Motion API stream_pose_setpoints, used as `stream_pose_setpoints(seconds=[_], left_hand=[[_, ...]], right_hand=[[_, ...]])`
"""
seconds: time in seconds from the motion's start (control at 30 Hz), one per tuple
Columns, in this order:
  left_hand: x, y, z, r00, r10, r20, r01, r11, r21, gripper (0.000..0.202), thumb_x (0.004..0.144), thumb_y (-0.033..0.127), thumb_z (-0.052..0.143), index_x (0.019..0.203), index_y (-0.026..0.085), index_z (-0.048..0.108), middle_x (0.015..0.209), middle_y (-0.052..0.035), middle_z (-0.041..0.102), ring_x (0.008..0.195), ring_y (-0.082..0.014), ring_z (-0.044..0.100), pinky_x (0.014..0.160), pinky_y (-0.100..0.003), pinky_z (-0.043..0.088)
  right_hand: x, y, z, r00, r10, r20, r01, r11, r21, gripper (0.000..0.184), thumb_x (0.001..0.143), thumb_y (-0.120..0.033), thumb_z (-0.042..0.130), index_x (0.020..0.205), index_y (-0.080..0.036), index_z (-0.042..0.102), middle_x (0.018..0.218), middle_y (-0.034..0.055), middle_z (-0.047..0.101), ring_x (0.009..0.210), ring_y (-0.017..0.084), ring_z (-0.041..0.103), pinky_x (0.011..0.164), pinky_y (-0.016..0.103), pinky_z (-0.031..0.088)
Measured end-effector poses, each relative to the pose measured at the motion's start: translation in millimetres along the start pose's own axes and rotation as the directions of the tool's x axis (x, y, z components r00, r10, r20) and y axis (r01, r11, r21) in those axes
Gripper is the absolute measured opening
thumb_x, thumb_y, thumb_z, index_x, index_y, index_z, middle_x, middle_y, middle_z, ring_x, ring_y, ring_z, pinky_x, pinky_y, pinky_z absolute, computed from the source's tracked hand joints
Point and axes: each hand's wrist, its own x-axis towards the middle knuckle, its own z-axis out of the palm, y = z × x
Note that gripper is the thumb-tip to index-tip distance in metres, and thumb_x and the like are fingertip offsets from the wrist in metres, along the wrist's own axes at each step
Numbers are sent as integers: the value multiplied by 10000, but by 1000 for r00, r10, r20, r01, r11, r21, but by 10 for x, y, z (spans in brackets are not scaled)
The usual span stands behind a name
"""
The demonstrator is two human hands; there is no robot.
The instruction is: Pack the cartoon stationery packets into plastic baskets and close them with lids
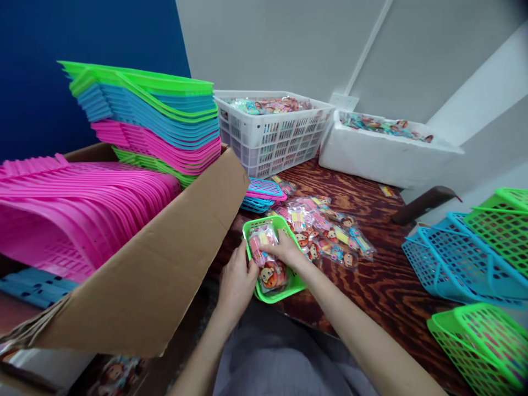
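A small green plastic basket [268,223] sits at the near edge of the wooden table. My left hand [236,280] grips the basket's left rim, fingers curled on it. My right hand [284,247] presses down on clear cartoon-printed packets [270,272] lying inside the basket, fingers closed over them. Just right of the basket, a loose pile of the same packets [330,234] lies on the table.
A cardboard box [165,258] at left holds stacks of pink baskets [61,209] and mixed green, blue and pink ones [152,126]. At the back stand a white crate [272,137] and a foam box [383,151] with packets. Blue and green baskets [462,258] lie at right.
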Motion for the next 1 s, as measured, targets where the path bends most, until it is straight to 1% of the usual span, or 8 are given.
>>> stream_pose_setpoints(seconds=[0.07, 0.13, 0.23, 0.37, 0.57, 0.7, 0.83, 1.0], left_hand=[[-4, 8, 0, 1000, 2, 2, -2, 1000, 8, 514, 883, 156, 460, 1396, 165, 468, 1292, -138, 629, 1191, -273, 611, 980, -375, 481], [-4, 12, 6, 1000, 8, 7, -8, 1000, 2, 525, 885, 148, 458, 1409, 169, 454, 1302, -137, 622, 1208, -267, 601, 998, -371, 473], [1, 8, 23, 1000, 4, 10, -4, 1000, -4, 531, 898, 146, 460, 1429, 140, 435, 1318, -151, 609, 1220, -269, 592, 1016, -373, 462], [-3, 9, 38, 1000, -18, 16, 17, 999, 45, 541, 900, 124, 460, 1440, 123, 431, 1313, -157, 605, 1207, -273, 598, 988, -360, 473], [-22, 7, 51, 1000, -18, 24, 15, 995, 98, 549, 914, 138, 449, 1462, 115, 408, 1287, -154, 613, 1139, -288, 632, 900, -358, 505], [-17, -23, 78, 999, -14, 32, 10, 992, 129, 541, 924, 151, 427, 1462, 92, 402, 1290, -168, 604, 1121, -295, 637, 885, -372, 511], [-22, -36, 93, 1000, -3, 28, -1, 992, 129, 545, 926, 151, 421, 1466, 84, 394, 1292, -172, 597, 1122, -297, 636, 891, -371, 509], [-19, 10, 77, 998, -27, 53, 18, 987, 158, 552, 923, 144, 419, 1471, 96, 387, 1285, -162, 600, 1092, -291, 650, 849, -359, 518]], right_hand=[[-45, -117, 1, 991, -68, -113, 29, 948, -316, 709, 793, -300, 734, 1403, -103, 433, 1229, 203, 638, 1145, 362, 593, 968, 509, 466], [-148, -230, 15, 955, -233, -183, 93, 823, -560, 578, 884, -151, 574, 1432, -72, 406, 1395, 263, 513, 1271, 374, 497, 1021, 525, 423], [-351, -291, 54, 908, -410, -87, 206, 618, -759, 441, 924, -62, 408, 1345, -104, 529, 1508, 220, 414, 1334, 354, 420, 1062, 528, 392], [-487, -170, 97, 924, -364, 118, 301, 499, -812, 415, 954, -268, 518, 1359, -180, 549, 1507, 148, 439, 1295, 329, 464, 1036, 460, 437], [-395, -74, 115, 990, -127, 54, 117, 559, -821, 517, 990, -366, 463, 1456, -140, 447, 1360, 204, 550, 1208, 307, 555, 974, 419, 457], [-488, -120, 130, 955, -293, 48, 176, 431, -885, 491, 974, -307, 483, 1419, -102, 497, 1527, 224, 386, 1367, 380, 378, 1036, 495, 381], [-577, -134, 100, 878, -400, 261, 395, 302, -867, 316, 943, -237, 502, 1159, -100, 688, 1271, 191, 617, 1220, 341, 487, 1069, 494, 336], [-441, -231, 134, 932, -306, 196, 293, 314, -903, 427, 955, -391, 476, 1078, -61, 716, 1161, 225, 630, 1157, 365, 491, 1082, 544, 310]])
